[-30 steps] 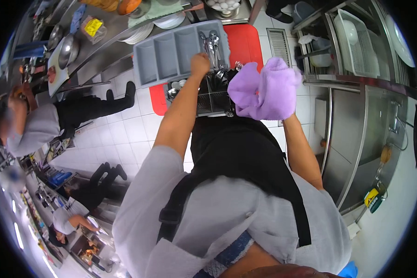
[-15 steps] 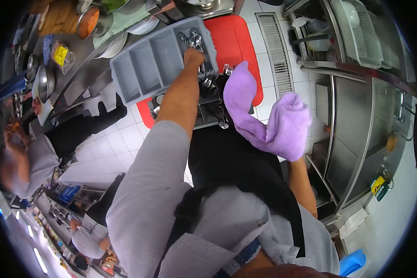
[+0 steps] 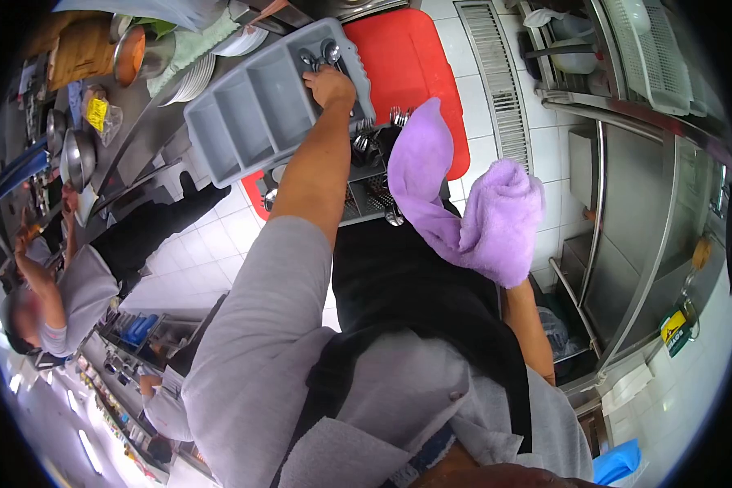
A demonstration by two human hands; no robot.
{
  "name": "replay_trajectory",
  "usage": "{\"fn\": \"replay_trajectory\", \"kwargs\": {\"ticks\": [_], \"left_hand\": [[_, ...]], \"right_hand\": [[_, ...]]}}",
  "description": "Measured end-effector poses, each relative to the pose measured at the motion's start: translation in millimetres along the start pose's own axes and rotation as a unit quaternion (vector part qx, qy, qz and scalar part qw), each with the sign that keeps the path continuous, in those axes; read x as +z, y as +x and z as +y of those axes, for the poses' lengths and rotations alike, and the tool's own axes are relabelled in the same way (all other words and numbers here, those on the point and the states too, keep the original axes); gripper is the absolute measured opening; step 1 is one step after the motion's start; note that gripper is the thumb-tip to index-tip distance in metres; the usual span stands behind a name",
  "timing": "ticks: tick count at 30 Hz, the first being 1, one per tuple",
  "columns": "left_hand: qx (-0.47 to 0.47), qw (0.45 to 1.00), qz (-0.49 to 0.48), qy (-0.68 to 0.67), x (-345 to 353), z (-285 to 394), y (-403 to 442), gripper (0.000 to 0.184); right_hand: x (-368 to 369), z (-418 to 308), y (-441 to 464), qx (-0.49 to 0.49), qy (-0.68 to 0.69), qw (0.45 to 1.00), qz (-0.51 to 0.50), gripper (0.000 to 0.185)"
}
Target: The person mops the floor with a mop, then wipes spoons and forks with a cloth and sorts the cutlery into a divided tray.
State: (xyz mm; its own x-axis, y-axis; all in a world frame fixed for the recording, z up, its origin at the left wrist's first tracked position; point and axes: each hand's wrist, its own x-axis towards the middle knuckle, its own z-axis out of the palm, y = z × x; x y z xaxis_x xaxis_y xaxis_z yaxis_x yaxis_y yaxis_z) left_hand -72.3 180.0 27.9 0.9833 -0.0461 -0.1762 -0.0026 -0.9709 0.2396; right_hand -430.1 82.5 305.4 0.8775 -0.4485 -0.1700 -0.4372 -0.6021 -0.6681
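Observation:
My left hand [image 3: 331, 88] reaches into the end compartment of a grey cutlery tray [image 3: 237, 71], its fingers curled over the handles of metal spoons [image 3: 330, 52]; the exact grip is partly hidden. Spoon bowls show just beyond the fingers. A purple towel [image 3: 504, 215] covers my right hand, which holds it bunched up, with a long end hanging toward the cutlery. Below the tray sits a dark cutlery basket [image 3: 362, 195] with forks [image 3: 363, 140] and spoons in it. More forks [image 3: 398, 116] stick out beside the towel's end.
A red lid or board [image 3: 415, 57] lies beneath the tray and basket. Stacked plates [image 3: 191, 81] and metal bowls [image 3: 77, 159] stand on the counter at left. A co-worker [image 3: 65, 276] works there. Steel shelving [image 3: 626, 203] runs along the right, past a floor drain [image 3: 496, 81].
My left hand has shifted slightly up and left within the spoon compartment, and the spoons there sit differently. The towel stays almost where it was. The co-worker's arms have moved.

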Motion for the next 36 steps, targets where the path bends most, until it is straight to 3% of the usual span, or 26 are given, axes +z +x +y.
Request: {"fn": "replay_trajectory", "kwargs": {"ticks": [5,8,11,15,18,24,27,30,36], "left_hand": [[0.020,0.999,-0.032,0.000,11.7,-15.4,27.2,0.044],[-0.011,0.992,-0.122,-0.026,-9.8,-2.5,35.3,0.044],[-0.052,0.993,-0.099,-0.035,-4.9,-6.9,43.1,0.045],[0.018,0.990,-0.124,0.059,-27.2,-2.5,24.9,0.045],[0.015,0.985,-0.158,0.072,-34.0,3.1,16.8,0.043],[-0.064,0.987,-0.141,0.042,-23.0,10.7,29.0,0.042],[-0.027,0.985,-0.158,0.064,-26.2,11.9,30.0,0.044],[0.067,0.955,-0.254,0.136,-38.6,15.2,27.1,0.049],[-0.011,0.978,-0.195,0.072,-9.3,10.7,31.5,0.071]], "right_hand": [[3.0,2.8,3.2,0.000,0.007,1.000,-0.004,0.025],[5.6,2.8,5.3,-0.003,0.009,1.000,-0.003,0.026],[7.3,3.2,7.9,-0.003,0.011,1.000,-0.002,0.027],[8.2,3.9,10.0,-0.002,0.010,1.000,-0.003,0.029],[8.9,5.7,12.4,-0.002,0.011,1.000,-0.003,0.030],[11.7,5.7,16.6,-0.006,0.013,1.000,0.002,0.032],[11.3,5.1,16.3,-0.007,0.011,1.000,0.004,0.033],[10.6,3.4,14.4,-0.001,0.008,1.000,0.003,0.034],[10.4,6.1,12.5,-0.002,0.005,1.000,0.007,0.036]]}}
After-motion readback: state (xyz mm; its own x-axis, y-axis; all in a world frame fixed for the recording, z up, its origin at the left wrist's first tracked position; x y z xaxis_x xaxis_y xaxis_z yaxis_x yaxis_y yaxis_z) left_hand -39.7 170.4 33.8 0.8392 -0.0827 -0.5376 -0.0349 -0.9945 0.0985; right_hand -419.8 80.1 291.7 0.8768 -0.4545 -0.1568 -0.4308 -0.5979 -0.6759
